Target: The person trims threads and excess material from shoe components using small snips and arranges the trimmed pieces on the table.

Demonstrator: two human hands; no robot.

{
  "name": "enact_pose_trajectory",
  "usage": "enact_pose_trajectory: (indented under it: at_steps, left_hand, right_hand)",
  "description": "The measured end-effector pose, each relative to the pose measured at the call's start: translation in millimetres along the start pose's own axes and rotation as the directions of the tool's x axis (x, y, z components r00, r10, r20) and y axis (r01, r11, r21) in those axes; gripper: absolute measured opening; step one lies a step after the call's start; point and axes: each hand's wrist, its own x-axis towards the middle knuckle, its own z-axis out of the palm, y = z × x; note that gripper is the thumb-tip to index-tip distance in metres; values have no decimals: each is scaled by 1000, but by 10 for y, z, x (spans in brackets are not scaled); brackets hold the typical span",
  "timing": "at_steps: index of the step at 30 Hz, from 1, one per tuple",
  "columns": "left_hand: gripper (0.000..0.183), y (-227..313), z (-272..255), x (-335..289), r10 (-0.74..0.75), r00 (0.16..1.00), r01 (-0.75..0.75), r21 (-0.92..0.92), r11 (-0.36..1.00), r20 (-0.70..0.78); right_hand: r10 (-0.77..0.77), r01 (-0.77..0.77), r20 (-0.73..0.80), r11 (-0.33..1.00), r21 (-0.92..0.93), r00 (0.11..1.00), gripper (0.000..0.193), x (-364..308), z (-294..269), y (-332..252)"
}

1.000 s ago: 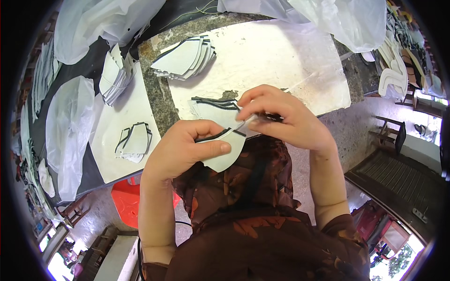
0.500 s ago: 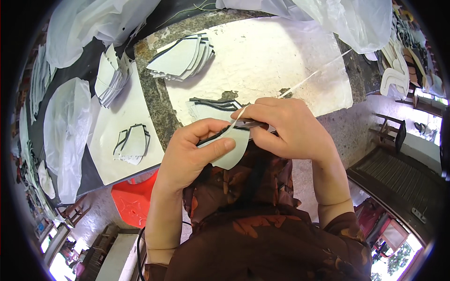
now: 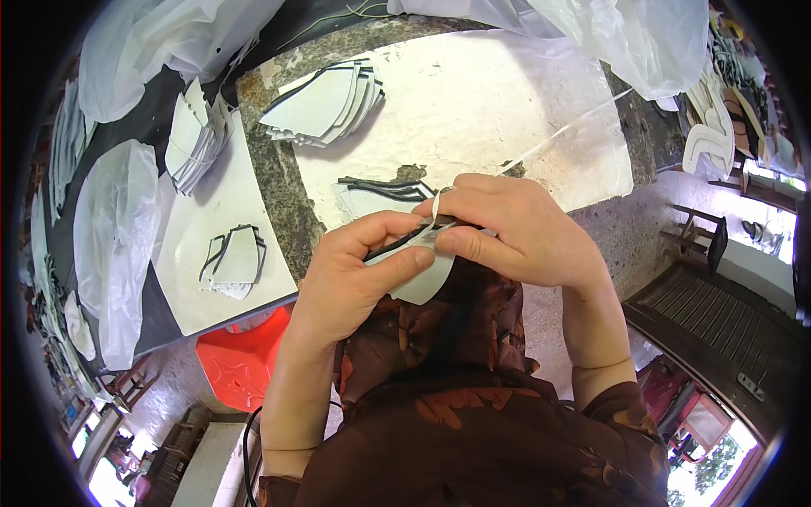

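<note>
My left hand [image 3: 342,266] pinches a pale fan-shaped fabric piece [image 3: 422,283] with a black edge, thumb on top and fingers behind. My right hand [image 3: 519,232] is closed at the piece's upper right edge, its thumb and forefinger pressed together there. A narrow white strip [image 3: 436,207] loops over that edge between the hands, and its long tail stretches from behind my right hand to the table's far right. A grey metallic glint shows by the right fingertips; most of that item is hidden. Just beyond the hands lie several similar black-edged pieces [image 3: 384,193].
A larger stack of pale pieces [image 3: 317,101] rests on the white sheet [image 3: 498,93]. Farther left are a tied bundle [image 3: 196,148] and a small pile [image 3: 234,262]. Clear plastic bags [image 3: 118,245] lie around the table's rim. A red stool [image 3: 241,363] stands below the front edge.
My right thumb has come down onto the strip at the fabric's edge, drawing the hands closer together. The metal tool seen earlier in my right fingers is now mostly covered.
</note>
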Motion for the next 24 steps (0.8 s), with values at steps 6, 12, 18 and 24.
enact_pose_trajectory:
  at_steps: [6,12,18,24]
  left_hand:
    - [29,-17,53,7,22,1000,-22,-5,1000,10]
    - [27,-22,29,-5,-28,1000,28,9,1000,7]
    - [28,-22,-7,-62,3,999,-3,2,1000,-40]
    - [27,-8,-131,-268,70,997,-60,316,947,-22]
  right_hand:
    - [-77,77,-49,997,5,996,25,-19,40,51]
    - [2,-1,-32,1000,29,999,24,-21,21,4]
    - [166,-97,-150,916,389,975,28,26,156,-36]
    - [292,-262,-48,909,324,955,30,38,232,-215]
